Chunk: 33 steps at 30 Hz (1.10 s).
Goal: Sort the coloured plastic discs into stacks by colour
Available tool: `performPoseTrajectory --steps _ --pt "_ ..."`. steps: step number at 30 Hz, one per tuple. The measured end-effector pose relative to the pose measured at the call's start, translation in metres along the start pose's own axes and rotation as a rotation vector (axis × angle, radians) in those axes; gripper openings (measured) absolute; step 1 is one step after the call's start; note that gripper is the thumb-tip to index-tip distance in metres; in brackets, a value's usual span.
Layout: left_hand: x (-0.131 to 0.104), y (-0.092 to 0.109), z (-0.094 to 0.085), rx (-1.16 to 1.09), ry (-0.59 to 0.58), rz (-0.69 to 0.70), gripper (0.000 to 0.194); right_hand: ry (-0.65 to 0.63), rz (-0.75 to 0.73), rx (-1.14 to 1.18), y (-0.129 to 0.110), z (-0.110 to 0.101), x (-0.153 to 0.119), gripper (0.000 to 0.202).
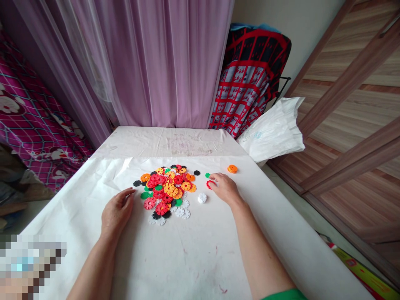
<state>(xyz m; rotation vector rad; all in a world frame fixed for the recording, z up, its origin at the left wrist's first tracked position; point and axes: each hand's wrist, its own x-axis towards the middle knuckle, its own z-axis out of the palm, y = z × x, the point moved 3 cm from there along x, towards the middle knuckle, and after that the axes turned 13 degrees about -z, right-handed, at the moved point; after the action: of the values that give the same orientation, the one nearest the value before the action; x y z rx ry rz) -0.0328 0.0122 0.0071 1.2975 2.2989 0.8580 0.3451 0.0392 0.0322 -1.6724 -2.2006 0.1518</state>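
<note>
A loose pile of flat notched plastic discs (168, 189) in red, orange, black, green and white lies on the white-covered table (187, 258). My left hand (118, 208) rests at the pile's left side, holding nothing, its thumb and fingers apart. Right of the pile, my right hand (224, 188) has its fingertips closed on a red disc (210, 184) low over the tabletop; the hand partly hides it. Just beyond those fingers is a green disc (207, 176). White discs (202, 198) sit together nearer to me, orange discs (232, 168) farther right, and a black disc (196, 173) by the pile.
A crumpled white bag (273, 131) stands at the table's far right corner. Purple curtains (165, 62) hang behind, beside a red-and-black patterned cloth (246, 79). Wooden cabinet doors (350, 125) are to the right. One patch at lower left is blurred into blocks.
</note>
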Motion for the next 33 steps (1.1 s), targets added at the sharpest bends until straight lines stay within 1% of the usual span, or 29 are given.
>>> performPoseTrajectory --steps 2,5,8,11,13,16,18,20,22,24,26,29,31,33 --pt "0.0 0.0 0.0 -0.012 0.013 0.018 0.03 -0.014 -0.074 0.003 -0.017 0.003 0.012 0.023" --pt "0.001 -0.001 0.0 -0.027 0.024 0.038 0.029 -0.076 -0.194 -0.012 -0.044 0.013 0.033 0.021" --pt "0.0 -0.001 0.001 -0.027 0.007 0.021 0.029 -0.122 -0.268 -0.067 -0.066 0.024 0.05 0.024" --pt "0.0 -0.001 0.002 -0.017 -0.023 -0.01 0.032 -0.153 -0.285 -0.123 -0.077 0.03 0.059 0.027" --pt "0.0 -0.002 0.003 -0.013 -0.037 -0.019 0.033 -0.171 -0.289 -0.142 -0.08 0.033 0.062 0.025" --pt "0.001 -0.004 0.003 -0.012 -0.043 -0.026 0.033 -0.145 -0.271 -0.125 -0.079 0.034 0.065 0.023" --pt "0.002 -0.005 0.003 -0.012 -0.037 -0.023 0.033 -0.081 -0.229 -0.079 -0.074 0.031 0.066 0.023" --pt "0.002 -0.005 0.003 -0.017 -0.026 -0.012 0.032 0.015 -0.158 0.014 -0.065 0.027 0.065 0.023" --pt "0.002 -0.005 0.003 -0.022 -0.012 0.0 0.031 0.115 -0.064 0.155 -0.049 0.021 0.06 0.022" --pt "0.002 -0.005 0.003 -0.024 -0.006 0.011 0.03 0.186 0.039 0.323 -0.028 0.016 0.051 0.018" --pt "0.002 -0.004 0.003 -0.025 0.001 0.016 0.03 0.224 0.146 0.487 -0.004 0.011 0.039 0.013" --pt "0.002 -0.004 0.003 -0.025 0.014 0.021 0.029 0.246 0.306 0.677 0.028 0.008 0.018 0.016" --pt "0.003 -0.004 0.003 -0.022 0.011 0.024 0.029 0.24 0.38 0.745 0.04 0.009 0.007 0.018" --pt "0.003 -0.004 0.003 -0.016 0.004 0.02 0.03 0.228 0.417 0.779 0.044 0.012 -0.001 0.019"
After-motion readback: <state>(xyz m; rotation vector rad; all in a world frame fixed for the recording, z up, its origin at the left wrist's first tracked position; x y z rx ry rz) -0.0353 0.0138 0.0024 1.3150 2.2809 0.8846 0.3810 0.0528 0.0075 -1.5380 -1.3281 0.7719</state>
